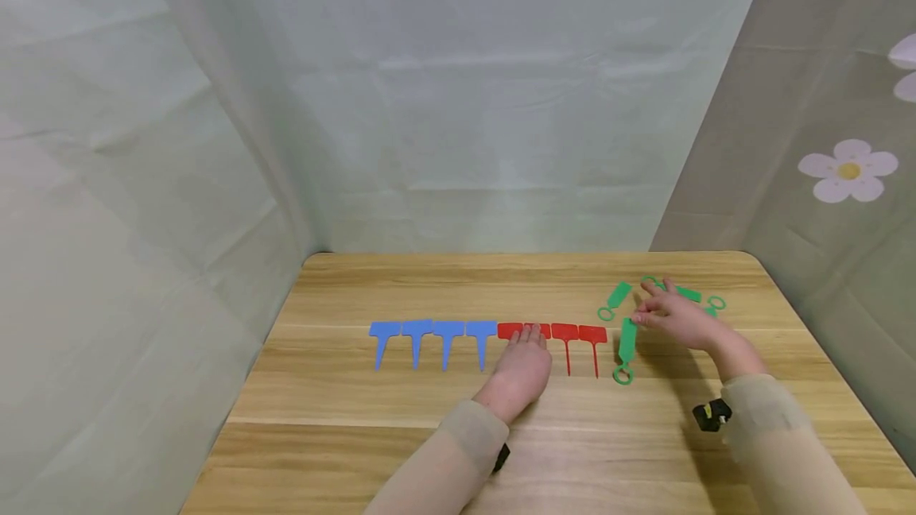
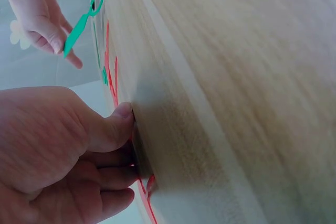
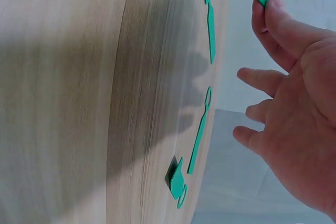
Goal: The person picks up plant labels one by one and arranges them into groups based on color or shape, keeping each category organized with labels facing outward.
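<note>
The left hand (image 1: 521, 372) is lying flat, fingers pressing the red tags (image 1: 565, 332) mid-table (image 1: 358, 435). Toward the far right corner, the right hand (image 1: 676, 316) is pinching a green tag (image 2: 79, 27); it is best lowered flat beside the row.

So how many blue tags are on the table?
4. The blue tags lie side by side in a row left of the red ones: first, second, third, fourth, which sits next to the left hand.
</note>
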Demonstrator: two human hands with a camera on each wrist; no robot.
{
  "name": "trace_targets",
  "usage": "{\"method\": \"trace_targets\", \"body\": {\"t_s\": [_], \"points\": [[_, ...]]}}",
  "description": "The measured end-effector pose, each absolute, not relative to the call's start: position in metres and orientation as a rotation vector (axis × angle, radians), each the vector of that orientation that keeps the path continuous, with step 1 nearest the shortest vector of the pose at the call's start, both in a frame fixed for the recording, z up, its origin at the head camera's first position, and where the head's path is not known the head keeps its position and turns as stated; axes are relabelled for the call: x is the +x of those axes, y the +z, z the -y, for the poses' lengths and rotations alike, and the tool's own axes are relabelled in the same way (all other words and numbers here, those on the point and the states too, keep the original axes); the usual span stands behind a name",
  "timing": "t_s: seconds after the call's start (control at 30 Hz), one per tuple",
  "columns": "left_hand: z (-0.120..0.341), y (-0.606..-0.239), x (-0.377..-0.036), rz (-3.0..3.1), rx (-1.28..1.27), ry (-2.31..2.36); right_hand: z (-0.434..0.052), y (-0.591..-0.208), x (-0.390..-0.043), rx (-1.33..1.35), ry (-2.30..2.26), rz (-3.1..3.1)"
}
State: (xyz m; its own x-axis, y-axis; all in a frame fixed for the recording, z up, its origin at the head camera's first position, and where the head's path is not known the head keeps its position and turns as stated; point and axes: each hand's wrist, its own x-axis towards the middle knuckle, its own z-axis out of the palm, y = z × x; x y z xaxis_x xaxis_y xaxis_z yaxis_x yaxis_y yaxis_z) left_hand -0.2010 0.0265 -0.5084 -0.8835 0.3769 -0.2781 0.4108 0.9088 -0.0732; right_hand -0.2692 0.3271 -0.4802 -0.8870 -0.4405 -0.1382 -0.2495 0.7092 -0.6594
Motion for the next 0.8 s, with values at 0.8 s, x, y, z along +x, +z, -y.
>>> {"method": "trace_targets", "body": {"t_s": [0.8], "points": [[-0.028, -0.504, -0.199, -2.822, 0.606, -0.216, -0.310, -0.500, -0.274, -0.546, -0.788, -2.785]]}}
